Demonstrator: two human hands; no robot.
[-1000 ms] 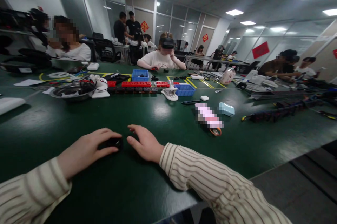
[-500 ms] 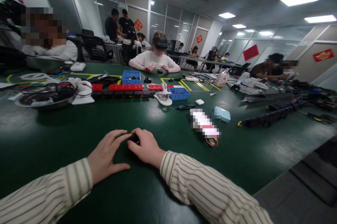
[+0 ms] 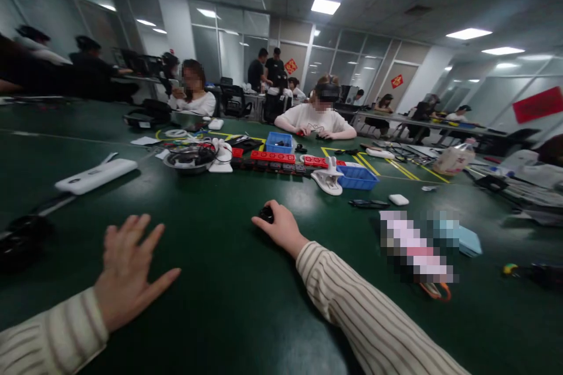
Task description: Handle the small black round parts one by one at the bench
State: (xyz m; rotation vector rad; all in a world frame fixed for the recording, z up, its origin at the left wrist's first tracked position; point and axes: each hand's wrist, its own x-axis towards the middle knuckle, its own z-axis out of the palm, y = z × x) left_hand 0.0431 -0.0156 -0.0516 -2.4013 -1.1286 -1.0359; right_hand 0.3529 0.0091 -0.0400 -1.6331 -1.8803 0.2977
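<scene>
My right hand (image 3: pixel 284 227) rests on the dark green table (image 3: pixel 211 304), its thumb and fingers closed round a small black rounded object (image 3: pixel 265 214). Most of that object is covered by the hand, so its kind cannot be made out. To the left, my left hand (image 3: pixel 129 275) hovers over the table with its fingers spread and nothing in it. A wide gap lies between the two hands. Both arms are in striped cream sleeves.
Beyond my hands stand a metal bowl (image 3: pixel 191 159) with cables, a white clip stand (image 3: pixel 328 178), red blocks (image 3: pixel 272 156) and blue bins (image 3: pixel 356 176). A white power strip (image 3: pixel 97 175) lies left; a light blue box (image 3: pixel 467 240) lies right. A person in white (image 3: pixel 314 117) sits opposite.
My left hand has moved away from the black object to the left, its fingers spreading. My right hand still holds the object. The view has turned left.
</scene>
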